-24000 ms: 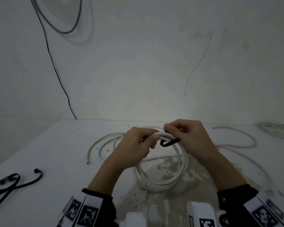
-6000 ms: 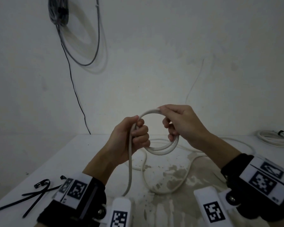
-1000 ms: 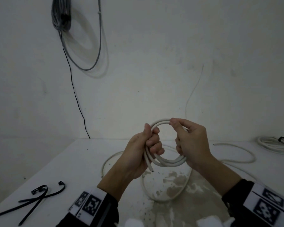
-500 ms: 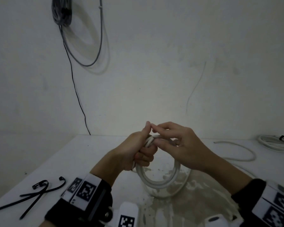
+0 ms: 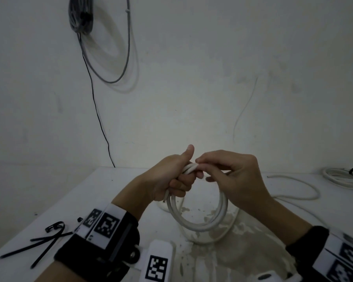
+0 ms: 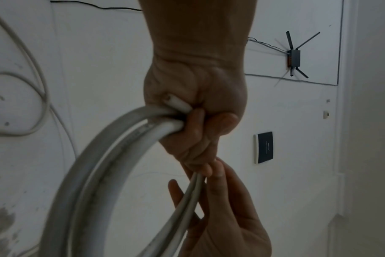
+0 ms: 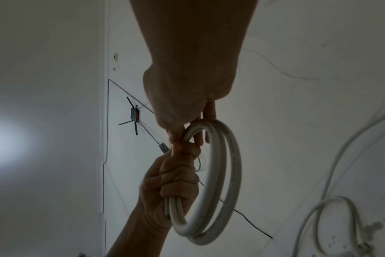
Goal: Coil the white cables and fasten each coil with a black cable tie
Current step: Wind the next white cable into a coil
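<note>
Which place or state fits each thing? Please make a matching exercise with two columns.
1. coil
2. loose ties
3. tied coil
4. grey cable

A. hangs on the wall
B. held in both hands
C. lying on the table, near left
D. lying on the table, far right

Pairs: 1-B, 2-C, 3-D, 4-A

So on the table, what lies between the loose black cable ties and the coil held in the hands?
In the head view, only the left hand's forearm and wrist-camera strap cross between the black cable ties and the coil; the table there is bare.
</note>
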Tool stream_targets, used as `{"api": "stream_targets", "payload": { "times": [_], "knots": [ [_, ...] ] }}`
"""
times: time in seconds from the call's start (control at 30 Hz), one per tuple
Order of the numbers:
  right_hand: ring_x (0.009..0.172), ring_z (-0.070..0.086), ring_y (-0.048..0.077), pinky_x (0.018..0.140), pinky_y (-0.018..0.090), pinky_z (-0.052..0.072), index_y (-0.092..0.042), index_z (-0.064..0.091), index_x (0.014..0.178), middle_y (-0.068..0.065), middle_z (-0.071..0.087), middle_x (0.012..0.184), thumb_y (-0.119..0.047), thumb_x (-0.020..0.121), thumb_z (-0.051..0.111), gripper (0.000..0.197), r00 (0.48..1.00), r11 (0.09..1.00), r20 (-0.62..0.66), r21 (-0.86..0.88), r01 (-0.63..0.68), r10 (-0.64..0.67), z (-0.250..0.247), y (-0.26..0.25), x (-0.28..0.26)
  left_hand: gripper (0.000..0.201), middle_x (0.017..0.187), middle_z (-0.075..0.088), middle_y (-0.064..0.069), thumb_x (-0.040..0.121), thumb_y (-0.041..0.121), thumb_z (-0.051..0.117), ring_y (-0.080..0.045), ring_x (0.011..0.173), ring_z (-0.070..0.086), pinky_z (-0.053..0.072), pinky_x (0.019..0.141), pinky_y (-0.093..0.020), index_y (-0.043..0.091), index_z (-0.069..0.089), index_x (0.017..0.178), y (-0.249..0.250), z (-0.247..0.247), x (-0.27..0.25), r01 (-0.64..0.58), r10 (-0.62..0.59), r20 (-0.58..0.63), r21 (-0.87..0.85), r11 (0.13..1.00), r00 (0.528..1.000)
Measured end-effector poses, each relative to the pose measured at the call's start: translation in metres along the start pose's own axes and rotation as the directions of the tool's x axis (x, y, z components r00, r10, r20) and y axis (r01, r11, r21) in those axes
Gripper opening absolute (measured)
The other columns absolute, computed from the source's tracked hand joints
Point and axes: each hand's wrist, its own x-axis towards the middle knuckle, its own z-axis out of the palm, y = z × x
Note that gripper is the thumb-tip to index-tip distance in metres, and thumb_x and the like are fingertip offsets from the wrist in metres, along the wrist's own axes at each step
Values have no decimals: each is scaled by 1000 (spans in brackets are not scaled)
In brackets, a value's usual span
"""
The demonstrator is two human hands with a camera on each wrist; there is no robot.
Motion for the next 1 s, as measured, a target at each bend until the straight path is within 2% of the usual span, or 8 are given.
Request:
{"api": "stream_targets", "payload": {
  "times": [0.13,0.2,0.3,0.4,0.6,0.73,0.87,1.0],
  "knots": [
    [67,67,11,54,18,54,-5,68,84,-1,70,77,-8,82,67,4,995,994,43,-62,-90,93,2,-3,0,55,42,27,6,98,49,27,-4,31,20,19,32,-11,14,43,57,-1,5,-1,-9,18,-75,123,992,997],
    [53,61,13,45,21,48,-6,58,83,4,66,74,-10,88,60,6,955,965,143,-22,-261,261,4,-6,-1,56,42,28,5,99,46,28,-6,33,21,19,34,-13,14,42,56,-3,11,-2,-14,38,-112,209,978,993],
    [39,47,6,44,22,38,-7,51,71,0,58,56,-41,94,43,42,852,866,161,-42,-498,498,11,-12,3,53,41,33,4,101,38,27,-7,34,24,21,36,-15,12,44,57,-4,20,-1,-16,69,-150,328,945,986],
    [37,42,5,45,16,35,-10,47,52,-4,47,45,-64,83,21,68,815,820,161,-269,-506,556,18,-13,8,56,39,35,5,101,37,23,-7,33,25,22,35,-16,12,41,55,-3,25,1,-2,79,-221,326,945,972],
    [26,33,8,34,14,28,-11,34,44,-4,33,36,-34,100,31,61,796,771,34,-273,-575,605,27,-11,10,63,48,49,-2,100,44,20,-5,28,37,31,36,-16,3,55,67,-9,22,8,-37,263,-388,502,864,883],
    [36,39,13,39,21,32,-11,39,49,0,38,42,-24,99,29,53,718,700,-92,-169,-694,690,22,-9,11,49,59,53,-3,99,44,25,-5,39,49,44,45,-18,5,54,88,-12,10,2,-148,343,-255,566,811,904],
    [31,34,17,33,16,26,-11,35,53,4,34,43,-24,97,29,46,619,627,-197,-29,-779,760,14,-9,14,41,67,55,-2,100,32,27,-8,55,59,52,60,-22,5,58,97,-30,0,-14,-238,351,-214,421,875,912],
    [28,31,14,31,13,24,-12,33,51,0,31,39,-25,98,29,49,641,643,-149,-44,-765,753,27,-15,10,37,64,55,-3,102,16,25,-15,51,56,50,53,-27,-3,55,105,-44,-4,-21,-234,221,-244,-26,972,944]
  ]
}}
